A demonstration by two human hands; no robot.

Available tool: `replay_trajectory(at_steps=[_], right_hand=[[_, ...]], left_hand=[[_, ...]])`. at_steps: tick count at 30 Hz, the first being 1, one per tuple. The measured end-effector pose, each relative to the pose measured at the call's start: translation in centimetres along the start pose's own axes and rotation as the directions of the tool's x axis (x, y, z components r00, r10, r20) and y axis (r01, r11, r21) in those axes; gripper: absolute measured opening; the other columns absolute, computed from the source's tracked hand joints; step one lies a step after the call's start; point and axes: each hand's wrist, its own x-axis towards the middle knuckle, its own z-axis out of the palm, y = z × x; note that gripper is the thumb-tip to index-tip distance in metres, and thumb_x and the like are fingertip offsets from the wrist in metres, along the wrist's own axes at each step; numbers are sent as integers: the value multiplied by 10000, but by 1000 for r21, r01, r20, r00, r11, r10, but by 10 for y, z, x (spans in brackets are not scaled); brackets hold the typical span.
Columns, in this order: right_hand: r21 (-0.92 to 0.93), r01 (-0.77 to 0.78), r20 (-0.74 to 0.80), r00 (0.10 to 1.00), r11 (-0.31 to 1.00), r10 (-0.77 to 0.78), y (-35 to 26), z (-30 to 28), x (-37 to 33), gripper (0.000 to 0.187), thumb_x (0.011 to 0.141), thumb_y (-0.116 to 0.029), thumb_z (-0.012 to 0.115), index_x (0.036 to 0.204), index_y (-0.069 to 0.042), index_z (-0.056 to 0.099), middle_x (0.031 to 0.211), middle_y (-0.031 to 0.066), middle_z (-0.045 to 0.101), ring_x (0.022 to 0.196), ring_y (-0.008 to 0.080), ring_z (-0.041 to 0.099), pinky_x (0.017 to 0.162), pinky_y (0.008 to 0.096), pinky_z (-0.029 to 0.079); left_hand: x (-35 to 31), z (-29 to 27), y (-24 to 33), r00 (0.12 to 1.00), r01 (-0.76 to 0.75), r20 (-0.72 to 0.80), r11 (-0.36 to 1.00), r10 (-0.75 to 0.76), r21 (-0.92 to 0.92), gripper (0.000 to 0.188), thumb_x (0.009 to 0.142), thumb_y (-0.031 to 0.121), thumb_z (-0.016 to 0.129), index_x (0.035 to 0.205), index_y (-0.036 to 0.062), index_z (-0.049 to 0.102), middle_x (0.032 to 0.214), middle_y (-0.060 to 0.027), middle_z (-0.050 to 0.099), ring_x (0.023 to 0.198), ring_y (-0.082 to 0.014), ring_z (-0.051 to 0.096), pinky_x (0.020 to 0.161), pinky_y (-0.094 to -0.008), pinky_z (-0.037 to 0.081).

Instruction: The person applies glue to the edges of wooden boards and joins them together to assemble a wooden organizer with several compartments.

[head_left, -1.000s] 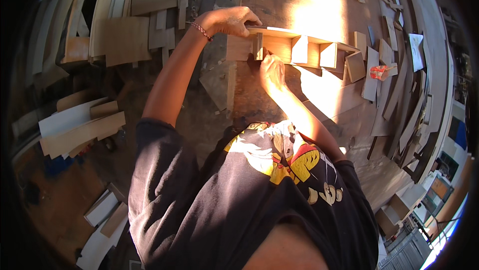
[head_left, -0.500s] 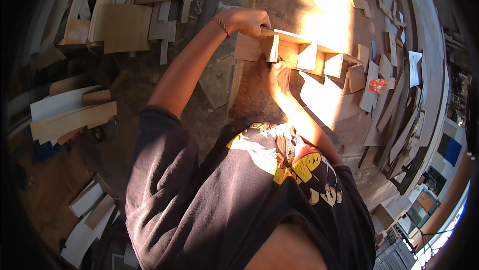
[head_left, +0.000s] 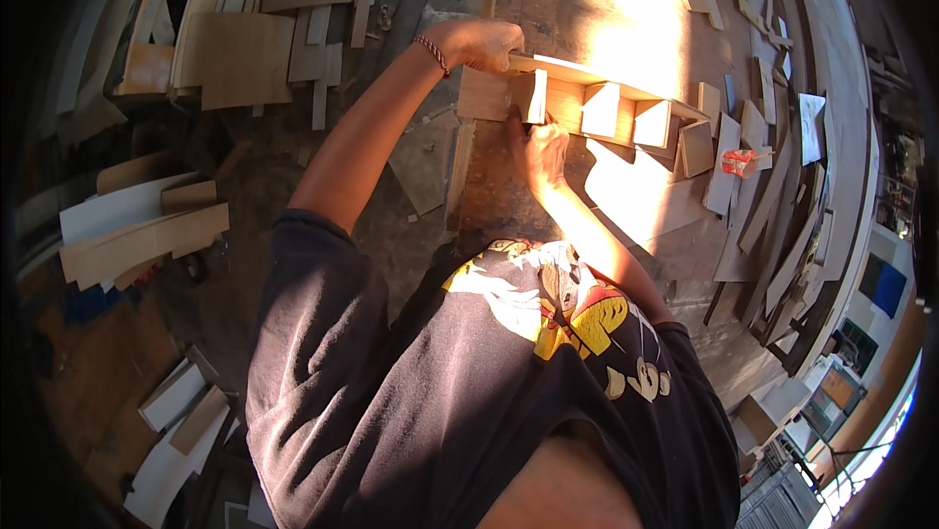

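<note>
Head view: the wooden rack (head_left: 565, 105) lies on the desk (head_left: 544, 3), ahead of you. Your left hand (head_left: 482, 44) is clamped on the rack's upper long board at its left end, apparently to steady it. Your right hand (head_left: 544, 150) meets the rack's leftmost divider (head_left: 529, 97) at its lower end, probably to brace it; fingertips hidden, cannot tell whether pinched. Small board (head_left: 697, 149): beside the rack's right end.
</note>
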Motion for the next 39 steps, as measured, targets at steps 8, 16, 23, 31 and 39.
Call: replay_trajectory(at_steps=[8, 16, 23, 31, 39], right_hand=[[-57, -106, 85, 990, 993, 110, -2, -3, -2, 146, 776, -107, 650, 750, -5, 549, 554, 162, 540, 515, 356, 565, 463, 413, 426], [-115, -158, 180, 968, 981, 177, 11, 5, -8, 170, 822, -160, 545, 755, -5, 556, 601, 185, 568, 554, 363, 576, 527, 416, 455], [-57, -272, 215, 936, 961, 278, -18, 4, 1, 250, 863, -128, 373, 871, 47, 552, 727, 232, 577, 697, 376, 589, 620, 425, 461], [75, -408, 234, 894, 910, 382, -12, -12, 1, 369, 887, -229, 315, 995, 24, 562, 756, 227, 573, 766, 361, 587, 669, 433, 437], [97, -427, 243, 886, 899, 395, -5, -9, 3, 351, 887, -231, 318, 939, 23, 555, 791, 226, 578, 774, 372, 580, 684, 431, 443]], left_hand=[[-3, 1, 1, 998, -51, -34, 999, 52, 19, 430, 638, -18, 472, 1028, 8, 649, 593, -162, 575, 504, -190, 513, 478, -345, 406], [-2, 2, 0, 1000, -5, -14, 1000, 5, -16, 309, 636, -36, 465, 881, -21, 652, 546, -128, 523, 478, -165, 467, 454, -352, 364], [-15, 9, -13, 1000, 3, -28, 1000, -3, -10, 109, 631, -43, 459, 694, -55, 548, 534, -148, 494, 469, -180, 449, 455, -368, 347], [-6, -1, 4, 999, -47, -17, 999, 46, -20, 151, 617, -45, 451, 718, -56, 563, 530, -177, 485, 457, -208, 435, 461, -383, 353], [3, 0, 0, 994, -110, 17, 994, 109, 17, 299, 616, -50, 449, 858, -39, 625, 604, -219, 536, 508, -236, 488, 511, -374, 398]])
